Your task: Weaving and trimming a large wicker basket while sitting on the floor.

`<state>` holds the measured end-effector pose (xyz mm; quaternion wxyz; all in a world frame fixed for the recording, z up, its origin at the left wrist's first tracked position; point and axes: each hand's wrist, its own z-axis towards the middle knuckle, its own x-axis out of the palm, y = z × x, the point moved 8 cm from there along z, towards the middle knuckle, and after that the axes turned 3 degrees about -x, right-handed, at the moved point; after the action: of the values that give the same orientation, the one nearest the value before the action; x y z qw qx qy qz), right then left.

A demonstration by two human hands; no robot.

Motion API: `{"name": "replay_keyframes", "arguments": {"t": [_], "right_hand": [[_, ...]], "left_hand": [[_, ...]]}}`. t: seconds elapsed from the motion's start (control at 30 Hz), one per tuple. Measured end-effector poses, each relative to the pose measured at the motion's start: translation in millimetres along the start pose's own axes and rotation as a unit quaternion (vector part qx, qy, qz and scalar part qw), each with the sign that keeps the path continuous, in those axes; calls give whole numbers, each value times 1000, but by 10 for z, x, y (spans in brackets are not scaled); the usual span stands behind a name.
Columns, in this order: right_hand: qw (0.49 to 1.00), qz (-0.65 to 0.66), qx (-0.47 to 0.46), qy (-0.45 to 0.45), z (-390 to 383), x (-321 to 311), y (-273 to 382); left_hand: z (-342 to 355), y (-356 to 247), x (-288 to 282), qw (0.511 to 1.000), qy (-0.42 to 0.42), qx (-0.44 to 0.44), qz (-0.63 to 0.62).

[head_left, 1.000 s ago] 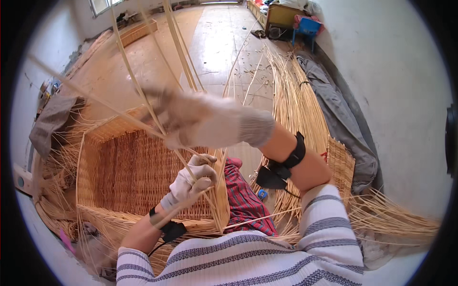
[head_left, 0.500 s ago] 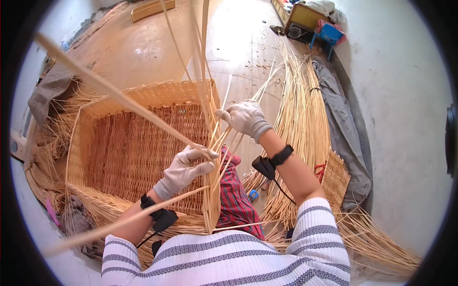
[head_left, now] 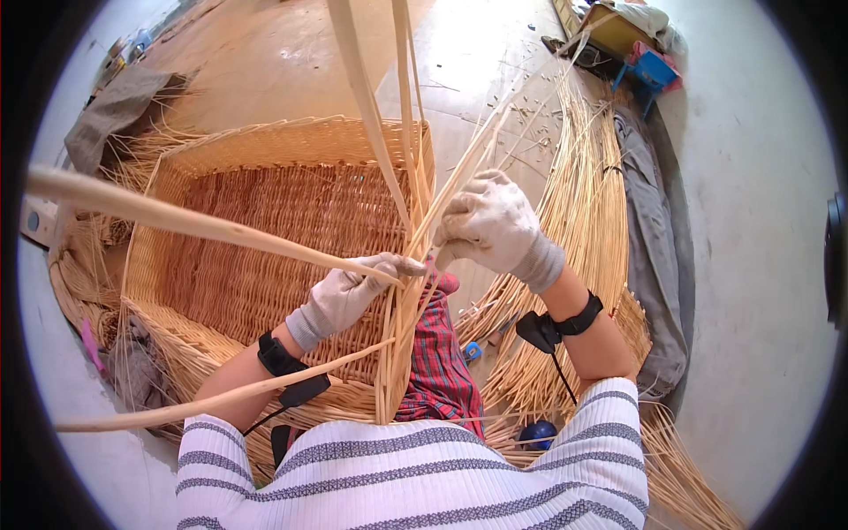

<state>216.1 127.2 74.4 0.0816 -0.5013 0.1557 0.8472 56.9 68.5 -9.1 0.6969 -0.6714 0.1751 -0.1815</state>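
Observation:
A large rectangular wicker basket (head_left: 265, 265) lies in front of me, its right wall partly woven, with long pale rods standing and slanting out of it. My left hand (head_left: 346, 296), in a light glove, reaches over the basket to that right edge; its fingers pinch the wicker rods there beside a thick rod (head_left: 221, 230) that slants out to the left. On the outer side of the same edge is my right hand (head_left: 493, 225), also gloved. Its fingers are curled closed at the thin wicker rods (head_left: 473, 163) slanting up to the right; the fingertips are partly hidden.
A big bundle of loose rods (head_left: 579, 203) lies on the floor at the right, beside a grey cloth (head_left: 649, 265). Red plaid fabric (head_left: 435, 362) sits below the basket's right edge. A blue stool (head_left: 652, 69) stands far right. More rods (head_left: 84, 291) lie left.
My right hand has come nearer and to the right, its fingers now lower by the edge. My left fingers have slid slightly right along the rods. The view has shifted.

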Motion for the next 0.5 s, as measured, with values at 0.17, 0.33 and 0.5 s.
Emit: {"name": "replay_keyframes", "arguments": {"t": [0.17, 0.33, 0.5], "right_hand": [[968, -44, 234, -85, 172, 145, -141], [856, 428, 281, -67, 119, 190, -211], [976, -27, 54, -212, 562, -215, 537]], "left_hand": [[-55, 268, -113, 998, -37, -49, -21], [-95, 64, -147, 999, 17, -37, 26], [-156, -9, -122, 996, -21, 41, 71]]}}
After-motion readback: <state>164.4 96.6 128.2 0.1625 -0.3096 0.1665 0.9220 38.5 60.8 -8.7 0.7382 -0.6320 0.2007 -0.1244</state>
